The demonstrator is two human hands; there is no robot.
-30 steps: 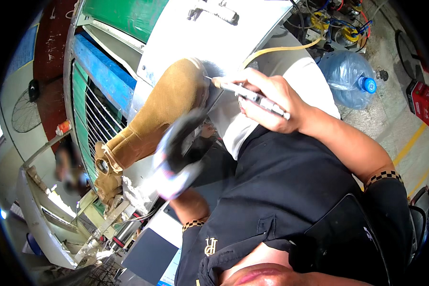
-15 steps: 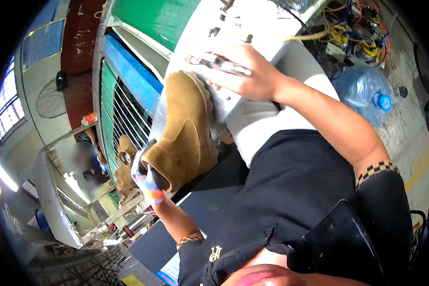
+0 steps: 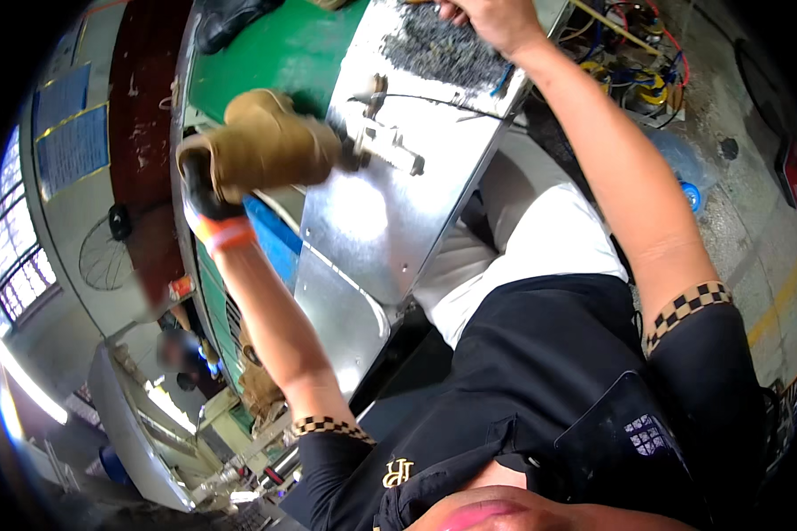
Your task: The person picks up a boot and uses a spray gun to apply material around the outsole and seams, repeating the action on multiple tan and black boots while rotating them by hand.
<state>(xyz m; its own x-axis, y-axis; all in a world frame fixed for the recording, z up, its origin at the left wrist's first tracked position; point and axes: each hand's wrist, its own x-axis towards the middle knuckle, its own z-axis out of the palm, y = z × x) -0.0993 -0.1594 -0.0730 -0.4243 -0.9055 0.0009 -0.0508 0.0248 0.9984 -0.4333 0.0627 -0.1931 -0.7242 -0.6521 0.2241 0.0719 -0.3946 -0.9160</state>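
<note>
My left hand (image 3: 205, 190), in a dark-palmed glove with an orange and white cuff, grips a tan boot (image 3: 270, 146) by its open shaft. The boot is tipped on its side above the green surface, its lower end blurred beside a metal fixture (image 3: 385, 146) on the bench. At the top edge, my bare right hand (image 3: 496, 22) has its fingers curled over a heap of dark grey shavings (image 3: 443, 49). The picture edge cuts off part of that hand. A sliver of something brown shows by its fingertips, too little to name.
The shiny metal bench (image 3: 345, 296) lies before my lap, with a green surface (image 3: 279, 66) beyond. Dark footwear (image 3: 230, 22) rests at the far edge. Wires (image 3: 646, 84) and a clear water bottle (image 3: 686, 177) are at right. Another person (image 3: 186, 354) is at the left.
My left hand has lifted the boot up and away, turning it onto its side. The right hand has moved farther off to the shavings; a metal tool earlier in it is out of sight.
</note>
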